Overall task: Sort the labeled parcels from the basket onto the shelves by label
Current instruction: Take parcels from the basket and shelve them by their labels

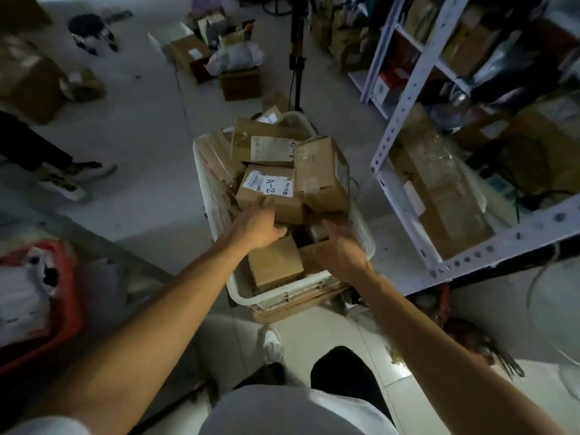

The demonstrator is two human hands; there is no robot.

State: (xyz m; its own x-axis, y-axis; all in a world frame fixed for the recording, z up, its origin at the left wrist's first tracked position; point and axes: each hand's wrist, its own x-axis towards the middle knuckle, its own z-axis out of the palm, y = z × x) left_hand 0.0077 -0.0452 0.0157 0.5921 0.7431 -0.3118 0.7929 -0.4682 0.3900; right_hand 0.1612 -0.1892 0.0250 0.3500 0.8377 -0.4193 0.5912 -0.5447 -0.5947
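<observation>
A white basket on the floor holds several cardboard parcels. One parcel carries a white label reading A-2. Behind it lies a flatter parcel with a white label. A taller box stands tilted at the basket's right side. My left hand reaches over the basket, fingers straight, its tips at the near edge of the A-2 parcel. My right hand hovers over the basket's near right part, fingers relaxed, holding nothing. A plain box lies below both hands.
A white metal shelf rack full of boxes stands to the right of the basket. A red crate with white bags sits at the left. More boxes and a stool stand farther back. Another person's legs are at the left.
</observation>
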